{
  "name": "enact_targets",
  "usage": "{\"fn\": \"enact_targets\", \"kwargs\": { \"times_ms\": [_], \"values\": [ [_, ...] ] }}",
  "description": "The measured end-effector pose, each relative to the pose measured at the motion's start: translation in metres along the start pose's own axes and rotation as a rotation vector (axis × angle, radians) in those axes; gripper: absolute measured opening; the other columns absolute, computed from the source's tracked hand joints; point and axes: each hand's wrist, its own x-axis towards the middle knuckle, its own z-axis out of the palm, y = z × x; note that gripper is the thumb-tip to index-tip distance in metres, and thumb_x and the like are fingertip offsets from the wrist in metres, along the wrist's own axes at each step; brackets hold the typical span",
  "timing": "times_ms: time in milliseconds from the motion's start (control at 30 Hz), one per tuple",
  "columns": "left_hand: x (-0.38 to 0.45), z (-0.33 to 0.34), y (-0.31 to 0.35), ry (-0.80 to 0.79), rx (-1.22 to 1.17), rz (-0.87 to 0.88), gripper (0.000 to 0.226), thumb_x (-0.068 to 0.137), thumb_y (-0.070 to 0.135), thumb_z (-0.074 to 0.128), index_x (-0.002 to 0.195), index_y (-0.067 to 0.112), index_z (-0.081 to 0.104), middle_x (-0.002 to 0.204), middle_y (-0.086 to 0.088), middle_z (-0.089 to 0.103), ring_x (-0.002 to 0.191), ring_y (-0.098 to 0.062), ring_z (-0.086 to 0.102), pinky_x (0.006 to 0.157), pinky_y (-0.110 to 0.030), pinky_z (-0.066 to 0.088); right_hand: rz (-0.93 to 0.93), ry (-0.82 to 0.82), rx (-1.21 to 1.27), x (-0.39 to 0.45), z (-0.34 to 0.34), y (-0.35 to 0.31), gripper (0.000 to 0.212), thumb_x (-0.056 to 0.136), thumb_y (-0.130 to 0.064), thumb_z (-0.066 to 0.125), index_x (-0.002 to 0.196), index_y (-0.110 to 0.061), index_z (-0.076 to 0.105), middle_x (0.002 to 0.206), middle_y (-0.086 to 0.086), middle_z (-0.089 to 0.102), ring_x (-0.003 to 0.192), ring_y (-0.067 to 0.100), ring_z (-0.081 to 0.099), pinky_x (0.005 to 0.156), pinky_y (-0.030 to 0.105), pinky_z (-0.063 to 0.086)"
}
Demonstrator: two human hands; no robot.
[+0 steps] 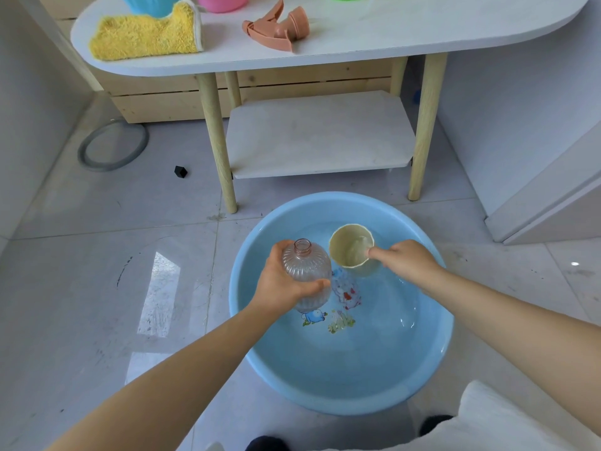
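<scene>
2 hands work in the blue basin (341, 382): left hand (279, 283) grips the ribbed clear bottle (307, 265) at 10 o'clock; right hand (406, 260) pinches the cream cup (348, 252) rim at 12 o'clock.

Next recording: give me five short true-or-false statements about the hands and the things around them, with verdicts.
1. The left hand grips the clear ribbed bottle. True.
2. The bottle has its cap on. False: its neck is open.
3. The right hand holds the cream cup by its rim. True.
4. The basin is red. False: it is blue.
5. The yellow cloth lies on the floor. False: it lies on the white table.
</scene>
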Motion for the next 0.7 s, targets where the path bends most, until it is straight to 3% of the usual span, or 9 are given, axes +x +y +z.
{"fn": "enact_targets", "kwargs": {
  "times_ms": [100, 167, 367, 533, 700],
  "values": [
    [-0.001, 0.002, 0.004, -0.002, -0.010, -0.019, 0.089, 0.047, 0.043, 0.084, 0.124, 0.034, 0.039, 0.117, 0.011, 0.055, 0.109, -0.011, 0.054, 0.089, -0.024, 0.046, -0.012, 0.037, 0.178, -0.004, -0.009, -0.008, 0.048, 0.065, -0.059, 0.062, 0.065, -0.015, 0.044, 0.071, 0.006, 0.042, 0.063, 0.020, 0.036, 0.062, 0.034, 0.025],
    [-0.001, 0.003, 0.006, -0.016, -0.001, -0.011, 0.090, 0.050, 0.039, 0.088, 0.126, 0.032, 0.039, 0.117, 0.012, 0.055, 0.109, -0.011, 0.053, 0.088, -0.022, 0.044, -0.051, 0.051, 0.217, -0.007, -0.013, -0.014, 0.048, 0.069, -0.056, 0.064, 0.065, -0.014, 0.043, 0.069, 0.007, 0.036, 0.063, 0.020, 0.033, 0.062, 0.034, 0.024],
    [-0.004, 0.009, 0.010, -0.033, 0.020, 0.022, 0.077, 0.061, 0.023, 0.089, 0.119, 0.035, 0.039, 0.108, 0.023, 0.053, 0.100, -0.001, 0.053, 0.075, -0.005, 0.039, -0.228, 0.174, 0.159, -0.021, -0.016, -0.034, 0.055, 0.077, -0.052, 0.064, 0.054, -0.019, 0.026, 0.053, -0.003, 0.026, 0.052, 0.017, 0.029, 0.054, 0.032, 0.022],
    [-0.004, 0.011, 0.012, -0.042, 0.008, 0.039, 0.084, 0.060, 0.023, 0.089, 0.127, 0.033, 0.040, 0.112, 0.023, 0.053, 0.104, -0.001, 0.053, 0.080, -0.010, 0.039, -0.372, 0.301, 0.126, -0.033, -0.014, -0.045, 0.055, 0.078, -0.049, 0.067, 0.053, -0.016, 0.030, 0.050, -0.002, 0.029, 0.051, 0.016, 0.029, 0.052, 0.027, 0.025],
    [-0.004, 0.010, 0.015, -0.039, 0.020, 0.034, 0.078, 0.061, 0.023, 0.089, 0.121, 0.036, 0.040, 0.108, 0.023, 0.053, 0.100, 0.000, 0.053, 0.076, -0.008, 0.040, -0.579, 0.437, 0.045, -0.037, -0.011, -0.049, 0.052, 0.076, -0.053, 0.064, 0.047, -0.022, 0.033, 0.040, -0.008, 0.033, 0.046, 0.010, 0.036, 0.071, 0.030, 0.029]
  ]
}}
